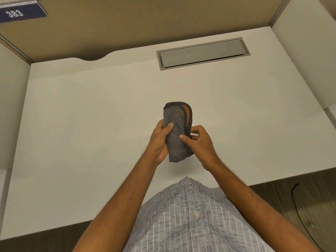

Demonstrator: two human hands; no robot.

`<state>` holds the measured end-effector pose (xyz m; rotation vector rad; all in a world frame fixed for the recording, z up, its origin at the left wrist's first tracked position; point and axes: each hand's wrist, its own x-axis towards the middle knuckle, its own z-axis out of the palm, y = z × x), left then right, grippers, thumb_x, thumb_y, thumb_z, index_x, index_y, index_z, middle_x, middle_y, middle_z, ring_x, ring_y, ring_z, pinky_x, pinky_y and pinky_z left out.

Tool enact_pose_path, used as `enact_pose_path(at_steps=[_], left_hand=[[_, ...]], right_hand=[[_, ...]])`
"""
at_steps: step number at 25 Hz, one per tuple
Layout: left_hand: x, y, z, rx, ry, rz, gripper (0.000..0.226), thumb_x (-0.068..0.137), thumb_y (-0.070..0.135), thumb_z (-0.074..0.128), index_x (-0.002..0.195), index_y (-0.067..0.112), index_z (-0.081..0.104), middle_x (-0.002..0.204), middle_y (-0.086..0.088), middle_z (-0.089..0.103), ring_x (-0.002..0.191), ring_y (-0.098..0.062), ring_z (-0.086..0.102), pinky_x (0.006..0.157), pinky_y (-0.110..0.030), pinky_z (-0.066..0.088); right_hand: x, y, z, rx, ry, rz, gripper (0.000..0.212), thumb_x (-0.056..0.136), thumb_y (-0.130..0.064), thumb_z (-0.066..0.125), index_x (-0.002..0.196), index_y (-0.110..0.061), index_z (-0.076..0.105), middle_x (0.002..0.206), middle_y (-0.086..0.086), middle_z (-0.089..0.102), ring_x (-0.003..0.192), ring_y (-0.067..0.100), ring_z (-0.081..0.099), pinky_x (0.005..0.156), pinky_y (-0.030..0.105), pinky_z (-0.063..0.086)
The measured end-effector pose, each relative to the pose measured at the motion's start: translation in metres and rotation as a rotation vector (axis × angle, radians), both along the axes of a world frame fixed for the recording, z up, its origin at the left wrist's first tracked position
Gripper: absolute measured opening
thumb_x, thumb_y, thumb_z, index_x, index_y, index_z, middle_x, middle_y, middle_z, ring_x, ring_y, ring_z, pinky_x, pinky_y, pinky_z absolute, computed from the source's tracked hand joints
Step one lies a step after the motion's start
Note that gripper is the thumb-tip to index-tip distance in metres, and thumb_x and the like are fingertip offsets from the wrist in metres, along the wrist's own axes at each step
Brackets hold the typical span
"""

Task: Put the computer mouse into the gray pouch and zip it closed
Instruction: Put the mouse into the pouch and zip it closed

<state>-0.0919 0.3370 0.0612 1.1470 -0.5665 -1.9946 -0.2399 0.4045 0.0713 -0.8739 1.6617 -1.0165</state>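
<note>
Both hands hold the gray pouch (175, 131) up above the white counter (91, 124), standing on end. The left hand (161, 140) wraps its left side, thumb pressed on the front. The right hand (200, 142) pinches the black-trimmed edge on the right, where the opening gapes and shows an orange lining. The computer mouse is not visible; whether it is inside I cannot tell. A gray cable hatch (202, 53) sits farther back, and a sign (20, 13) reads 383.
</note>
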Motion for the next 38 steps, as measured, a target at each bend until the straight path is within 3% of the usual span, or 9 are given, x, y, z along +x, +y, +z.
enact_pose_path(at_steps=[5,10,12,16,20,23,27,32,38], left_hand=[[-0.003,0.004,0.000,0.046,0.055,-0.021,0.038,0.099,0.017,0.065,0.135,0.005,0.058,0.129,-0.019,0.069,0.116,-0.030,0.068,0.094,-0.042,0.060],[-0.003,0.004,-0.002,0.006,0.012,-0.142,0.026,0.101,0.024,0.063,0.124,0.012,0.065,0.124,-0.008,0.071,0.114,-0.021,0.067,0.089,-0.041,0.059],[0.002,0.003,-0.005,-0.092,-0.147,-0.237,0.019,0.102,0.028,0.062,0.118,0.018,0.068,0.124,-0.002,0.072,0.119,-0.019,0.066,0.093,-0.041,0.058],[0.010,-0.007,-0.023,-0.380,-0.752,-0.369,0.034,0.100,0.029,0.065,0.133,0.025,0.061,0.142,0.003,0.061,0.128,-0.022,0.059,0.100,-0.035,0.050],[0.001,-0.016,-0.038,-0.571,-1.009,-0.687,0.082,0.086,0.037,0.082,0.154,0.020,0.040,0.161,-0.004,0.042,0.145,-0.028,0.039,0.118,-0.043,0.035],[-0.016,-0.017,-0.039,-0.722,-1.162,-0.821,0.090,0.067,0.055,0.088,0.141,0.024,0.047,0.144,-0.003,0.056,0.132,-0.032,0.050,0.099,-0.044,0.047],[-0.021,-0.016,-0.042,-0.787,-1.240,-0.861,0.098,0.064,0.065,0.084,0.143,0.023,0.045,0.140,-0.004,0.054,0.127,-0.032,0.049,0.097,-0.047,0.043],[-0.012,-0.024,-0.048,-0.809,-1.240,-0.942,0.104,0.071,0.062,0.082,0.155,0.023,0.033,0.159,-0.003,0.039,0.140,-0.033,0.037,0.109,-0.050,0.036],[-0.006,-0.027,-0.058,-0.817,-1.218,-0.945,0.101,0.079,0.054,0.080,0.159,0.021,0.029,0.164,-0.003,0.034,0.143,-0.033,0.033,0.112,-0.054,0.033]], right_hand=[[-0.010,-0.008,0.012,-0.014,-0.023,0.052,0.032,0.085,-0.029,0.065,0.101,-0.003,0.055,0.097,0.022,0.065,0.084,0.022,0.063,0.073,0.044,0.059],[-0.026,-0.008,0.024,0.162,-0.479,-0.107,0.035,0.090,-0.030,0.069,0.121,-0.013,0.066,0.113,0.012,0.075,0.099,0.027,0.072,0.077,0.039,0.062],[-0.038,-0.007,0.031,0.174,-0.602,-0.076,0.040,0.092,-0.028,0.072,0.127,-0.009,0.067,0.118,0.016,0.075,0.109,0.033,0.072,0.086,0.043,0.061],[-0.065,-0.006,0.047,0.070,-0.384,-0.128,0.032,0.081,-0.033,0.081,0.111,-0.024,0.076,0.110,0.004,0.079,0.105,0.024,0.074,0.078,0.030,0.061],[-0.055,-0.014,0.044,-0.034,0.078,-0.069,0.012,0.080,-0.042,0.072,0.092,-0.043,0.074,0.090,-0.012,0.077,0.084,0.001,0.072,0.068,0.018,0.058],[-0.033,-0.014,0.006,-0.038,0.454,0.155,0.014,0.096,-0.028,0.060,0.105,-0.033,0.069,0.089,-0.010,0.064,0.078,0.002,0.064,0.063,0.018,0.049],[-0.017,0.006,-0.035,0.132,0.622,0.300,0.038,0.099,-0.017,0.057,0.137,-0.015,0.059,0.113,0.014,0.058,0.092,0.033,0.065,0.085,0.048,0.058],[-0.020,0.017,-0.045,0.216,0.662,0.285,0.025,0.097,-0.019,0.061,0.115,-0.002,0.062,0.116,0.017,0.056,0.095,0.039,0.065,0.085,0.049,0.057],[-0.016,0.029,-0.047,0.250,0.729,0.349,0.027,0.092,-0.026,0.067,0.110,-0.006,0.066,0.110,0.012,0.061,0.090,0.034,0.068,0.078,0.042,0.057]])
